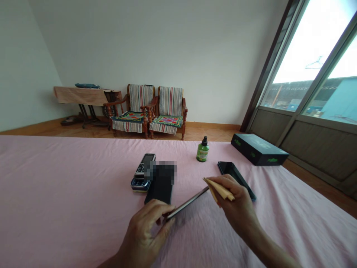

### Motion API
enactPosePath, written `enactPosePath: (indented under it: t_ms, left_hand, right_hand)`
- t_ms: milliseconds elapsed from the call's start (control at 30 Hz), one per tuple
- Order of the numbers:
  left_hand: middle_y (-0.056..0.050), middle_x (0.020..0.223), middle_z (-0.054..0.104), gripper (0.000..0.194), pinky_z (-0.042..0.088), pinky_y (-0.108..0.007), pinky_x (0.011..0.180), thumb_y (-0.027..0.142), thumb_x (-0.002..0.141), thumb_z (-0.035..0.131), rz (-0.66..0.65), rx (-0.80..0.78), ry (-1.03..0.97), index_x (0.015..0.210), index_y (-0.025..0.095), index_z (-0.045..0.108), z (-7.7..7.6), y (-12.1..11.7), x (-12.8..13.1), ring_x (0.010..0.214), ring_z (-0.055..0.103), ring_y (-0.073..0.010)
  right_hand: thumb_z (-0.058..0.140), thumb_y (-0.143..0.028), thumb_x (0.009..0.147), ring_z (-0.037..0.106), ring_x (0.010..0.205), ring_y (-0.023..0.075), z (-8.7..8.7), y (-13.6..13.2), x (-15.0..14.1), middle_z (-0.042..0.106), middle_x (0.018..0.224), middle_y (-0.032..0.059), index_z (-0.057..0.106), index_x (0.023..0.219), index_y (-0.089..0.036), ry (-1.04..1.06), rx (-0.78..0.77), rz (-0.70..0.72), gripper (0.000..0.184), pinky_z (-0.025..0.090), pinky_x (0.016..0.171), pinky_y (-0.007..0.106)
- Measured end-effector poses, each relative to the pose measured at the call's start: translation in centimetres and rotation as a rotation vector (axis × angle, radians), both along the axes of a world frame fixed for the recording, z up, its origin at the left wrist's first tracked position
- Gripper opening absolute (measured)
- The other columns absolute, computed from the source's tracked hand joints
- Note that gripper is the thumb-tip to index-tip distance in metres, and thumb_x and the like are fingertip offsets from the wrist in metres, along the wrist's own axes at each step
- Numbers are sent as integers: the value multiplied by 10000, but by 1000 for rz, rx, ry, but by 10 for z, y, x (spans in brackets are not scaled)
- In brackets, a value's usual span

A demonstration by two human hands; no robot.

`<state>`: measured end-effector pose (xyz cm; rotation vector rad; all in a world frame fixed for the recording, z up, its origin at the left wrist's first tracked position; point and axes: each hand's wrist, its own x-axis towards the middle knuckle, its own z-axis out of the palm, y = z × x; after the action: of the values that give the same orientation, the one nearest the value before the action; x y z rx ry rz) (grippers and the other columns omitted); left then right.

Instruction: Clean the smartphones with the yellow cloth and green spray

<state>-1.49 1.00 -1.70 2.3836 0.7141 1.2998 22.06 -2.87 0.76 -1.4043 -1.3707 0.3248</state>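
Between my hands a slim phone is held edge-on, so its faces hardly show. My left hand pinches its near end between thumb and fingers. At the far end, my right hand is closed on a folded yellow cloth, which touches the phone's edge. Just beyond my left hand lies a dark flat phone, partly blurred out. Left of it, keypad phones are stacked on each other. Behind my right hand a black smartphone lies flat, partly covered by the hand.
A pink sheet covers the surface. Farther back stand a green spray bottle and, at right, a black box. Across the floor are two wooden chairs and a cloth-covered table. Windows line the right side.
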Motion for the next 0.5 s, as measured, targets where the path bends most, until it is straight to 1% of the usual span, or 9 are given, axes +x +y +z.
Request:
enactPosePath:
  t_ms: [100, 200, 267, 333, 400, 500]
  left_hand:
    - [-9, 812, 634, 232, 517, -189, 591, 76, 845, 608, 33, 20, 0, 1013, 227, 661, -2, 5, -2, 649, 621, -122]
    - [-9, 773, 611, 199, 514, -197, 567, 117, 853, 624, 108, 78, -14, 1029, 204, 656, -2, 9, -5, 618, 610, -123]
    - [-15, 776, 605, 207, 521, -204, 585, 131, 866, 619, 142, 127, -17, 1065, 185, 639, -2, 9, -6, 633, 614, -128]
    - [-35, 830, 618, 214, 535, -215, 653, 111, 880, 604, 159, 186, -12, 1084, 171, 626, 0, 8, -5, 703, 633, -138]
    - [-51, 879, 631, 205, 539, -224, 728, 70, 885, 590, 149, 242, -9, 1061, 165, 630, 1, 7, -5, 784, 645, -147]
    - [-55, 906, 642, 197, 542, -218, 769, 34, 887, 576, 121, 263, -9, 1018, 163, 649, 2, 7, -5, 838, 653, -149]
  right_hand:
    - [532, -90, 751, 573, 706, 162, -2, 9, 6, 587, 814, 41, 730, 929, -193, -212, 66, -62, 286, 446, 612, 261]
    - [465, -26, 713, 586, 747, 169, -11, 12, 6, 575, 886, 65, 711, 1007, -171, -350, 139, -83, 409, 472, 627, 256]
    - [431, 3, 685, 592, 771, 169, -16, 12, 5, 569, 921, 71, 696, 1049, -171, -400, 179, -89, 483, 484, 642, 250]
    - [413, 18, 668, 595, 782, 167, -20, 11, 4, 568, 939, 70, 686, 1069, -179, -424, 202, -96, 524, 490, 646, 243]
    - [406, 23, 659, 596, 793, 168, -21, 12, 4, 565, 950, 69, 680, 1079, -182, -434, 213, -104, 542, 495, 651, 242]
    - [401, 26, 653, 596, 817, 175, -21, 12, 5, 557, 962, 75, 679, 1080, -173, -441, 225, -110, 548, 505, 663, 248]
